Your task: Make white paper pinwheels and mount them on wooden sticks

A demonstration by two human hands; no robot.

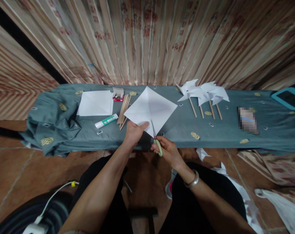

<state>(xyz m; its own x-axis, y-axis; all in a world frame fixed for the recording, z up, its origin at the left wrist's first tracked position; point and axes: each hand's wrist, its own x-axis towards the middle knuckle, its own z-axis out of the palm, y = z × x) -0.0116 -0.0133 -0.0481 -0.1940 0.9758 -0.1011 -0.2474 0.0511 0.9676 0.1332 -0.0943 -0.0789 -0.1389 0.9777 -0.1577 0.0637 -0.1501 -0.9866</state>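
A square sheet of white paper (pixel 151 105) is held corner-up over the front of the cloth-covered bench. My left hand (pixel 135 130) pinches its lower left edge, thumb on top. In my right hand (pixel 168 149) is a pair of scissors (pixel 158 148) with pale green handles. Their blades lie at the paper's near corner and point toward its middle. Left of the sheet are several wooden sticks (pixel 124 109), a green and white glue stick (pixel 106 121) and a small red box (pixel 118 94) with metal bits inside.
A stack of white paper (pixel 95 103) lies on the left of the bench (pixel 142 143). Several paper pinwheels (pixel 203 92) on sticks rest to the right, beyond them a blurred packet (pixel 248 120) and a blue-framed tablet (pixel 290 98). Paper scraps (pixel 243 191) litter the floor.
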